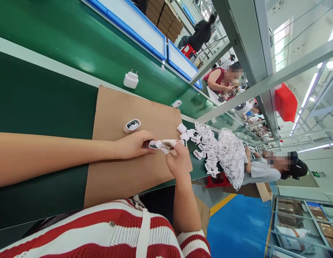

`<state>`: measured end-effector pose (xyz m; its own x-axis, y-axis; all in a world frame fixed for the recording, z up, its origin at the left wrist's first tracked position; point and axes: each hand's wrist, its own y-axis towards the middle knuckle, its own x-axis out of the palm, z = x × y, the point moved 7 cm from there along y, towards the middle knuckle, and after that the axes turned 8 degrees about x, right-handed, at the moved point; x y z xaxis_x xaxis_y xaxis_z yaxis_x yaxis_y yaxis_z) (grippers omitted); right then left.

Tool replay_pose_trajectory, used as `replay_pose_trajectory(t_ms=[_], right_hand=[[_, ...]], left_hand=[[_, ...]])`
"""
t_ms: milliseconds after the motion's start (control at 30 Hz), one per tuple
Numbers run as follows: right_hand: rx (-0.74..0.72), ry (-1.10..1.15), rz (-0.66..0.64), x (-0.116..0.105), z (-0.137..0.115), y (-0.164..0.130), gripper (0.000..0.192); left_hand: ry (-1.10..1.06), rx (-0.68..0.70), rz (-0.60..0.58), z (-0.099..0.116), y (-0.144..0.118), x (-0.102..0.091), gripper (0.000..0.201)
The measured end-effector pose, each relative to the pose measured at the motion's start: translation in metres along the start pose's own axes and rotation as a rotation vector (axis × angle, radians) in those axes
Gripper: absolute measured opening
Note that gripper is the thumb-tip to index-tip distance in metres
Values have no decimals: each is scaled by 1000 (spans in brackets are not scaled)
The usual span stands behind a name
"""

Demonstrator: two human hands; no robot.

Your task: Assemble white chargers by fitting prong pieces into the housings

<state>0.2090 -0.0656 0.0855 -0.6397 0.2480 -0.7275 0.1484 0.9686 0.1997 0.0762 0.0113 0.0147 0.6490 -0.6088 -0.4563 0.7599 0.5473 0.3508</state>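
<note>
My left hand (134, 144) is closed on a white plastic charger housing (153, 144), its dark open end turned towards my left fingers. White finger covers show on my right hand (179, 157), whose thumb and fingers pinch at the other side of the housing. Whether a separate small white part sits between those fingers is hard to make out. Both hands are over a brown cardboard sheet (120, 175). Another white charger housing (132, 126), open end up with something inside, lies on the sheet just beyond my left hand.
A white plug charger (131, 79) with two pins and a smaller white housing (177, 104) lie on the green belt (102, 61). Right of the cardboard are heaped white plastic parts (206, 141) and a bulging clear bag (232, 154). A co-worker (263, 172) sits beyond; a metal frame (247, 43) rises overhead.
</note>
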Motion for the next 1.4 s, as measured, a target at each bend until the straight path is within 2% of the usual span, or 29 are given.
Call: replay_pose_trajectory(t_ms=[100, 167, 233, 300, 367, 433, 500, 600, 667, 733, 767, 833, 933, 1067, 1200, 1400], right_hand=[[-113, -107, -75, 3, -17, 4, 38], [-37, -5, -34, -2, -13, 8, 36], [123, 135, 48, -6, 2, 10, 33], [275, 268, 107, -5, 21, 8, 34], [368, 404, 108, 2, 35, 6, 35], [417, 535, 90, 10, 43, 4, 38], [445, 623, 90, 15, 46, 1, 42], [457, 670, 115, 16, 48, -1, 45], [452, 653, 118, 15, 48, -2, 45], [446, 603, 132, 13, 49, -4, 45], [439, 563, 150, 11, 50, -5, 44], [382, 446, 180, 5, 48, -6, 37], [164, 189, 152, -1, 30, -6, 26], [-84, -95, 66, 3, 3, -4, 37], [-172, -258, 14, 14, -6, 1, 47], [-248, -431, -61, 28, -8, 6, 50]], left_hand=[[-27, -7, 2, -1, 0, -4, 39], [-56, 4, -3, -1, -1, -4, 37], [-74, 4, 4, -2, -2, -3, 41], [-44, -17, 45, -4, -2, -2, 56], [23, -56, 111, -8, 0, -2, 76], [81, -99, 152, -11, 3, -2, 77], [95, -111, 160, -13, 6, -3, 61], [14, -35, 92, -8, 6, -1, 50], [-53, 6, 26, -5, 3, 1, 64], [-55, -10, 38, -6, 1, -1, 82], [-37, -33, 69, -7, 0, -3, 84], [-28, -58, 91, -9, 1, -5, 74], [-117, -15, 2, -7, 5, 2, 50], [-142, 0, 24, -6, 6, -2, 43], [-114, 10, 11, -5, 7, -3, 39], [-116, 39, 40, -9, 8, -4, 38]])
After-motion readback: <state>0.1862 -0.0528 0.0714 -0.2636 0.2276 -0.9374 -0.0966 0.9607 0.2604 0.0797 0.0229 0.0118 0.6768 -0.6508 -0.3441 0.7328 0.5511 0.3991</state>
